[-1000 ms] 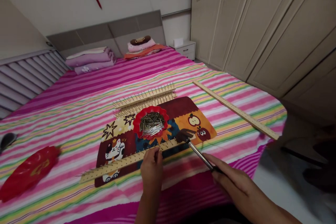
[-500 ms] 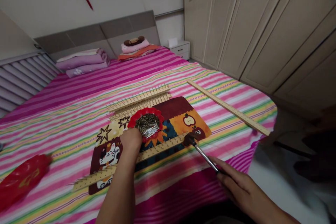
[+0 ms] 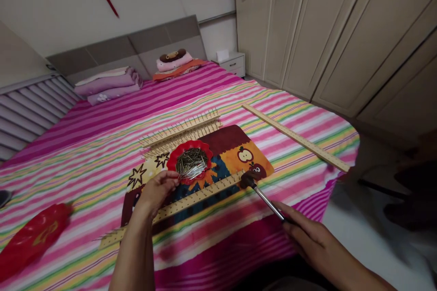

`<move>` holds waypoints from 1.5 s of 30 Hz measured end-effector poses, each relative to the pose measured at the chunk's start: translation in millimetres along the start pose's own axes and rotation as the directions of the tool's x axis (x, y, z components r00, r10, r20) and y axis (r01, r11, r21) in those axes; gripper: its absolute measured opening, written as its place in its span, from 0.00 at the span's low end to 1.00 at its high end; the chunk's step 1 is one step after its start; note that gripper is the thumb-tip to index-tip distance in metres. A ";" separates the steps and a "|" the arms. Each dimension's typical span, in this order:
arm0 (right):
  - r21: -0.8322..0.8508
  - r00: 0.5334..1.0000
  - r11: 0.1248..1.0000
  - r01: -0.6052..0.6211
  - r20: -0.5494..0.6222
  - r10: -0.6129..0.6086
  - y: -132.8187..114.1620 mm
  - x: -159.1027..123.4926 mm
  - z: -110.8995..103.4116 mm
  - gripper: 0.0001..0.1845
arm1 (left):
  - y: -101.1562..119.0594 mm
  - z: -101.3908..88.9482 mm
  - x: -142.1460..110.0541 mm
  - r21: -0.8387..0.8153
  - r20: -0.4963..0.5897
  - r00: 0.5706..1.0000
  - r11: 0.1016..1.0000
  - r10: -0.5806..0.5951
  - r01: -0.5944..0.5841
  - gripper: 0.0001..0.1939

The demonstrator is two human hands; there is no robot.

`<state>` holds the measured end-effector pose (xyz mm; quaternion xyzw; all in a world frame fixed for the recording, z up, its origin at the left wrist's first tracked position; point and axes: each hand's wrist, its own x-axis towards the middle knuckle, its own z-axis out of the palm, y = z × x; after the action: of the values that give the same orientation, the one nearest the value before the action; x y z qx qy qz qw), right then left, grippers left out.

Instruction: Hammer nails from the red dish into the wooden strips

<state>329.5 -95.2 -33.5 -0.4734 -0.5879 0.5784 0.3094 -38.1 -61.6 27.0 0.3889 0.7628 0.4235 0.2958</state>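
at the lower right of the frame, the right hand [image 3: 307, 234] has its grip wrapped round the handle of a hammer [image 3: 268, 201], its dark head at the right end of a nail-studded wooden strip [image 3: 198, 196] below centre. left of centre, the left hand [image 3: 157, 192] has its grip narrowed by the rim of a red bowl [image 3: 187, 144] of nails [image 3: 193, 163]; whether it pinches one, i cannot tell. the bowl sits on a patterned mat [image 3: 225, 138]. beyond, two more studded strips [image 3: 184, 131] lie mid-frame on the striped bed [image 3: 211, 91].
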 end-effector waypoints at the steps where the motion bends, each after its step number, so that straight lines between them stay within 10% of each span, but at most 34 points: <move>1: -0.001 1.000 1.000 -0.005 0.010 0.005 -0.6 -0.2 0.7 0.29 | 0.3 0.0 -7.7 -0.119 0.047 0.998 0.992 -0.040 0.045 0.17; 8: -0.003 0.999 1.000 -0.007 0.051 0.007 -2.9 -5.0 6.4 0.28 | -7.0 3.7 -45.5 -0.471 0.249 0.948 0.831 -0.196 0.296 0.16; 20: -0.038 0.999 0.999 -0.028 0.018 0.029 -20.1 -8.4 10.5 0.27 | -17.6 9.2 -55.3 -0.678 0.170 0.971 0.695 -0.169 0.240 0.16; 30: 0.001 0.992 0.994 -0.110 0.054 0.110 -18.1 -8.7 11.1 0.28 | -39.8 50.2 -60.5 -0.450 -0.139 0.977 0.889 -0.163 0.084 0.20; 45: -0.068 0.997 0.995 -0.072 0.027 0.074 -21.2 -8.2 11.8 0.26 | -68.6 78.3 -64.6 -0.110 -0.253 0.964 0.992 -0.085 0.059 0.14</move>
<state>317.5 -104.8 -13.0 -0.4962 -0.5936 0.5762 0.2635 33.2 -106.8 -61.8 0.2871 0.7859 0.4975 0.2290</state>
